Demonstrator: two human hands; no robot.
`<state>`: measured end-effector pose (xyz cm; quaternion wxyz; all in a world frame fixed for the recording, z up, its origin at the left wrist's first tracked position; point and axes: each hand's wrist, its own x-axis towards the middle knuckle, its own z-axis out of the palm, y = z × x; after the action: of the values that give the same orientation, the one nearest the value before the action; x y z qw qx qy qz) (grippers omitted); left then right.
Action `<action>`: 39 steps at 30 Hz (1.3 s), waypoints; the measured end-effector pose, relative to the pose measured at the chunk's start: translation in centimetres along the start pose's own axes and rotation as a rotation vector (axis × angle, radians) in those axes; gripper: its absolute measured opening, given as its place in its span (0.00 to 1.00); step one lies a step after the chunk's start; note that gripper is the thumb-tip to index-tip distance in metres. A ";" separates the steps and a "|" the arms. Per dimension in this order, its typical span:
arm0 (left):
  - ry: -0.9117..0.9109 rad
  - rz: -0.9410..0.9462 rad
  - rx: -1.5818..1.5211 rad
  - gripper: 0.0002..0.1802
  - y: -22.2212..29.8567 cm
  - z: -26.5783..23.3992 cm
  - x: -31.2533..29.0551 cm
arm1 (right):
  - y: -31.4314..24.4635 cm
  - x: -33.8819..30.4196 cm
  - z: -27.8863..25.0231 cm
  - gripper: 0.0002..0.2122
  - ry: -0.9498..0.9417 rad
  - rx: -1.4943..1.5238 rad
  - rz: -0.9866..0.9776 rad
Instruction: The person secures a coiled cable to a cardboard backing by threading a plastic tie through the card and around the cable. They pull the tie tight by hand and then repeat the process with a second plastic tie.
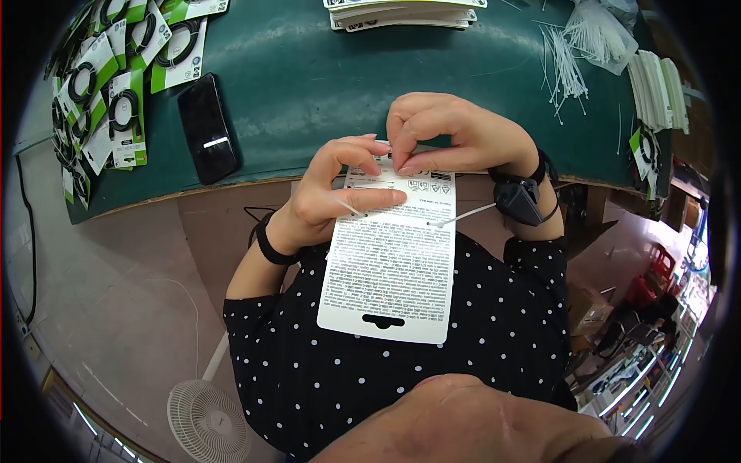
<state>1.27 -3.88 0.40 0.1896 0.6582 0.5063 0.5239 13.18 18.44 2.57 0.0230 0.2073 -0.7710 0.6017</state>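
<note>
A white packaging card (390, 270) with fine print and a dark-edged hanging slot lies tilted in front of my chest, slot end toward me. My left hand (320, 185) grips its far left part, index finger stretched across the printed face. Over the far edge, my right hand (463, 135) is closed in a pinch, fingertips touching the card; what they pinch is hidden. One white cable tie (468, 214) sticks out of a hole at the card's right side. Another cable tie (345, 204) pokes out at the left, beside my left hand. The card's other face is out of sight.
On the green table (301, 92) are a black phone (208, 130), several carded black cables (123, 110) at left, a stack of cards (405, 14) at the far edge, loose cable ties (563, 65) and upright cards (656, 91) at right. A fan (208, 420) stands lower left.
</note>
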 end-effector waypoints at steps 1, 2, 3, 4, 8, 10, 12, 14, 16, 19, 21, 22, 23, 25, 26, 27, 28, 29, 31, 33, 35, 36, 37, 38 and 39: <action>0.001 -0.004 -0.011 0.22 0.0 0.1 0.0 | 0.1 -0.1 0.1 0.04 -0.010 0.008 0.009; 0.002 -0.008 -0.022 0.22 -0.1 0.2 0.0 | 0.1 -0.2 0.3 0.04 -0.010 0.010 0.012; 0.002 -0.011 -0.033 0.22 -0.1 0.2 0.0 | 0.1 -0.3 0.5 0.04 0.013 0.027 0.029; 0.003 -0.013 -0.036 0.22 -0.2 0.2 -0.1 | 0.1 -0.4 0.6 0.04 0.035 0.045 0.045; 0.007 -0.007 -0.040 0.21 -0.3 -0.1 -0.1 | 0.0 -0.7 0.5 0.04 0.110 0.067 0.103; -0.008 -0.005 -0.038 0.21 -0.2 -0.1 -0.1 | -0.1 -0.8 0.5 0.04 0.137 0.070 0.123; -0.017 -0.005 -0.038 0.21 -0.1 -0.2 -0.1 | -0.2 -0.9 0.5 0.04 0.139 0.105 0.160; -0.021 -0.007 -0.045 0.21 -0.2 -0.2 -0.1 | -0.2 -0.9 0.6 0.04 0.141 0.123 0.179; -0.023 -0.009 -0.050 0.21 -0.1 -0.1 -0.1 | 0.3 -1.0 0.4 0.04 0.121 0.152 0.118; -0.029 0.002 -0.047 0.21 0.0 0.0 -0.1 | 0.6 -1.1 0.2 0.04 0.102 0.175 0.100; -0.034 0.003 -0.045 0.21 0.0 0.0 -0.1 | 0.7 -1.3 0.1 0.04 0.083 0.190 0.121; -0.038 0.005 -0.042 0.21 0.1 0.0 0.0 | 0.7 -1.3 0.1 0.04 0.084 0.191 0.121; -0.042 0.007 -0.039 0.21 0.1 0.1 0.0 | 0.7 -1.3 0.2 0.04 0.084 0.202 0.132; -0.040 0.004 -0.037 0.22 0.1 0.1 0.0 | 0.6 -1.2 0.3 0.04 0.083 0.224 0.154; -0.035 0.001 -0.035 0.22 0.1 0.1 0.0 | 0.6 -1.2 0.3 0.04 0.084 0.224 0.154; -0.031 -0.002 -0.033 0.22 0.1 0.1 0.0 | 0.6 -1.2 0.4 0.04 0.096 0.222 0.151; -0.031 -0.002 -0.033 0.22 0.1 0.2 0.1 | 0.5 -1.3 0.4 0.04 0.108 0.219 0.148; -0.031 0.000 -0.032 0.22 0.1 0.2 0.1 | 0.5 -1.3 0.4 0.04 0.120 0.217 0.145; -0.033 0.005 -0.030 0.22 0.1 0.2 0.1 | 0.6 -1.3 0.4 0.04 0.120 0.203 0.133; -0.035 -0.001 -0.034 0.22 0.1 0.2 0.1 | 0.7 -1.4 0.3 0.04 0.117 0.173 0.111; -0.036 -0.013 -0.040 0.22 0.1 0.2 0.1 | 0.8 -1.4 0.3 0.04 0.123 0.172 0.110; -0.037 -0.014 -0.041 0.22 0.0 0.2 0.1 | 0.8 -1.4 0.4 0.04 0.128 0.170 0.109; -0.033 -0.011 -0.037 0.22 0.0 0.2 0.1 | 0.9 -1.4 0.4 0.04 0.133 0.168 0.107; -0.028 -0.008 -0.033 0.22 -0.1 0.2 0.1 | 0.9 -1.4 0.4 0.04 0.134 0.168 0.107; -0.024 -0.005 -0.028 0.22 -0.1 0.2 0.1 | 1.0 -1.3 0.5 0.04 0.147 0.166 0.105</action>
<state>1.36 -3.67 0.30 0.2062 0.6606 0.4981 0.5225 14.13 18.59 1.13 0.0307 0.1232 -0.7245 0.6775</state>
